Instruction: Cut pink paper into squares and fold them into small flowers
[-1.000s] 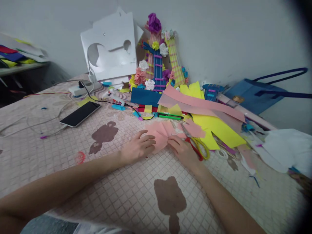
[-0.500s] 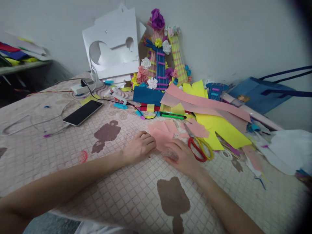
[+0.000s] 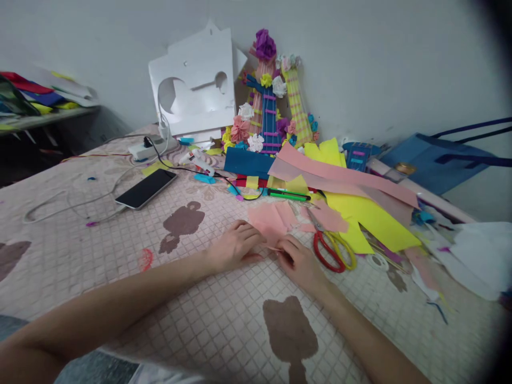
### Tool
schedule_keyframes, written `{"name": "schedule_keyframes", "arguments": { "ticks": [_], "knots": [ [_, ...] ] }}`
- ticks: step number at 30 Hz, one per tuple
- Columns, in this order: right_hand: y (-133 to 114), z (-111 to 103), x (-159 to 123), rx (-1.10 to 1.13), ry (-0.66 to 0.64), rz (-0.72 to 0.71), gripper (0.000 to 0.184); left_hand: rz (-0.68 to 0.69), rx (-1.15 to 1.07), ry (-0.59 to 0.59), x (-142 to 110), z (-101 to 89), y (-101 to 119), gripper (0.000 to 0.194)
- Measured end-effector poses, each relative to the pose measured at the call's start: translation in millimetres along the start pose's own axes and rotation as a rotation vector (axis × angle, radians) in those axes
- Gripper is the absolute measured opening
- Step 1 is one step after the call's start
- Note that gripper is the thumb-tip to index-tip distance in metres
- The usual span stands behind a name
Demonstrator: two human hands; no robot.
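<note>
Right hand (image 3: 302,264), in the head view, seems to pinch the near edge of the pink paper (image 3: 269,221) on the table (image 3: 224,314); left hand (image 3: 236,248) bends its fingers there, its grip impossible to tell. That edge looks lifted, the rest unrolled and mostly flat. Scissors (image 3: 320,230) lie unheld beside the right hand, near cut scraps (image 3: 334,217). Some flowers (image 3: 240,129) look finished; a long strip (image 3: 348,173) lies unshaped

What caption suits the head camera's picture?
Two hands at pink paper, scissors alongside, paper flowers behind.
</note>
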State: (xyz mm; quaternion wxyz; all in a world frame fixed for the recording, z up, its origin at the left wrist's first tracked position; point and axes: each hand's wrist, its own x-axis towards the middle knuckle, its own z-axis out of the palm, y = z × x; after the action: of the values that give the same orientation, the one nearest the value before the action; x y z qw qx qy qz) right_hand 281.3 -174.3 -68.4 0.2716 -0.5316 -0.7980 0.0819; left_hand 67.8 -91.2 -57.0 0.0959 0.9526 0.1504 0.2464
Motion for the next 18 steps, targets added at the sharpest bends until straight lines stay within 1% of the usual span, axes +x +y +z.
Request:
{"name": "schedule_keyframes", "arguments": {
  "ticks": [2,3,5,7,10,12,14,18],
  "knots": [
    [1.4,0.9,-0.5,0.013,0.006,-0.007,0.014,-0.034,0.045,0.04,0.2,-8.9,-12.8,0.026],
    [2.1,1.5,-0.6,0.016,0.007,-0.013,0.014,-0.076,0.082,0.06,-0.5,-15.0,-23.0,0.023],
    [3.5,2.9,-0.6,0.019,0.016,-0.024,0.014,-0.19,0.19,0.112,-4.3,-29.7,-50.8,0.02],
    [4.2,4.0,-0.3,0.02,0.022,-0.03,0.013,-0.298,0.323,0.067,-11.4,-45.8,-84.5,0.018],
    [4.7,5.0,0.3,0.029,0.029,-0.027,0.013,-0.406,0.587,-0.065,-23.9,-66.9,-133.2,0.016],
    [4.9,5.5,0.6,0.039,0.043,-0.029,0.013,-0.414,0.628,-0.077,-29.1,-75.4,-157.4,0.016],
    [5.1,5.8,0.7,0.047,0.053,-0.028,0.014,-0.388,0.638,-0.093,-29.9,-78.8,-173.1,0.017],
    [4.4,5.2,1.0,0.069,0.041,-0.012,0.015,-0.357,0.625,-0.089,-22.3,-76.9,-186.3,0.02]
  ]
}}
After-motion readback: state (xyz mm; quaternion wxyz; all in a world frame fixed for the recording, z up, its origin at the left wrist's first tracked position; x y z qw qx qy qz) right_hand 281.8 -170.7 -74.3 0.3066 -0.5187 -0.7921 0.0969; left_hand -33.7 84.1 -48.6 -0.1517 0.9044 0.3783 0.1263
